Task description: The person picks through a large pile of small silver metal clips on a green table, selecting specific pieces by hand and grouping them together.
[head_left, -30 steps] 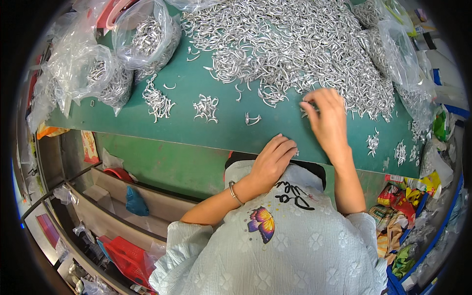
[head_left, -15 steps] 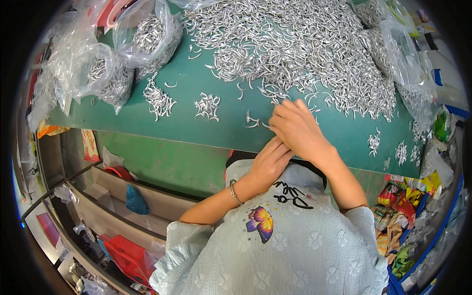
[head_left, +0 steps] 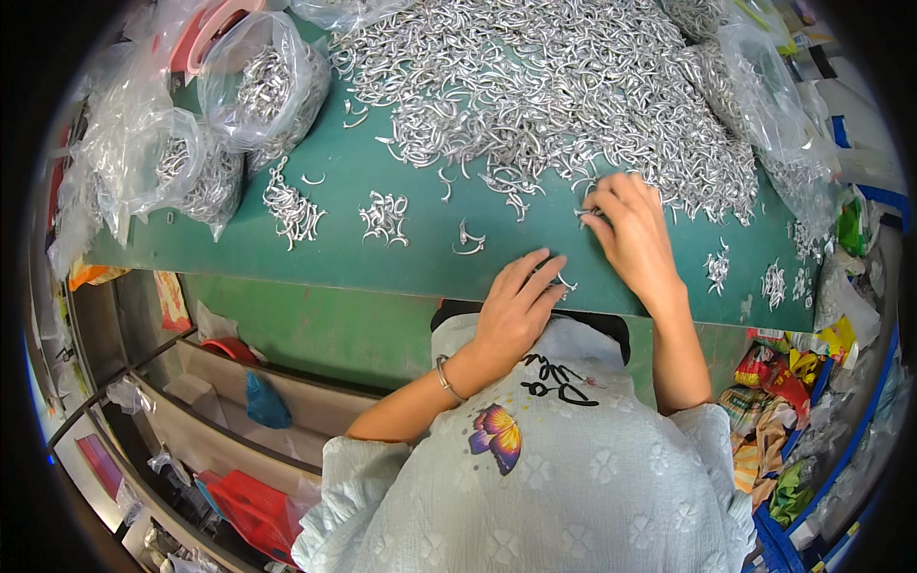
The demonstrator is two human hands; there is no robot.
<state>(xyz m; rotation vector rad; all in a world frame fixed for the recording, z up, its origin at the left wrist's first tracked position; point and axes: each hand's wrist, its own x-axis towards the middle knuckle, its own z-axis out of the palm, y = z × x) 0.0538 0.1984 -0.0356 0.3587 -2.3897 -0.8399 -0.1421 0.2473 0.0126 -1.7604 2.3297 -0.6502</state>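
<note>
A large heap of small, curved silvery metal pieces [head_left: 535, 76] covers the far part of the green tabletop [head_left: 334, 263]. At the near edge, my left hand [head_left: 516, 310] has its fingers bent, with a small curved metal piece [head_left: 566, 284] poking out beside the fingertips. My right hand [head_left: 632, 234] is at the heap's near border, thumb and fingers pinched around another curved piece [head_left: 586, 212], partly hidden. Left of my hands lie two or three loose pieces [head_left: 468, 239]. Farther left are two small piles, one compact [head_left: 384, 219], the other longer [head_left: 292, 212].
Open clear plastic bags of metal pieces [head_left: 272, 91] stand at the far left beside a pink basin [head_left: 218, 31]. Another filled bag [head_left: 778, 124] borders the heap on the right. Small piles [head_left: 717, 267] lie near the right edge. A red basket [head_left: 253, 511] is lower left.
My hands, together at the table edge before, are now apart. The right has moved right to the heap's border; the left stays near the edge. The whole view has shifted slightly.
</note>
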